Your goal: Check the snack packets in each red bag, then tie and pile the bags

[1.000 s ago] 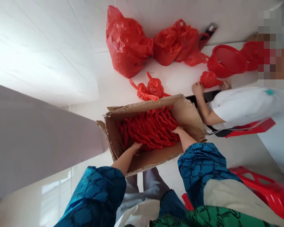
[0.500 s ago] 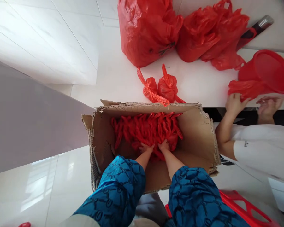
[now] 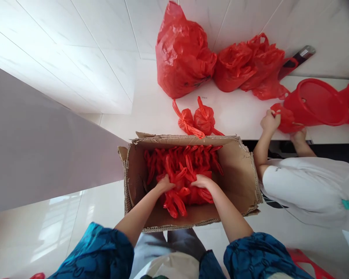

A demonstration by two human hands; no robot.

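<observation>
An open cardboard box [image 3: 241, 174] stands on the floor in front of me, filled with many small tied red plastic bags [image 3: 189, 162]. Both my hands are inside it. My left hand [image 3: 164, 184] is closed on a clump of the red bags at the near side of the pile. My right hand [image 3: 203, 182] grips the same clump from the right, and a few bags [image 3: 176, 203] hang down between my hands. My blue patterned sleeves show at the bottom.
A white counter [image 3: 238, 112] behind the box carries two small tied red bags [image 3: 196, 118], large red bags [image 3: 183, 58], and a red basin [image 3: 317, 102]. A person in white at the right handles a red bag [image 3: 285, 118] on the counter. A grey panel [image 3: 46, 155] stands left.
My hands went from the sides of the pile to its near middle, then closed on a clump of bags and lifted it toward me. The other person's hands shifted along the counter.
</observation>
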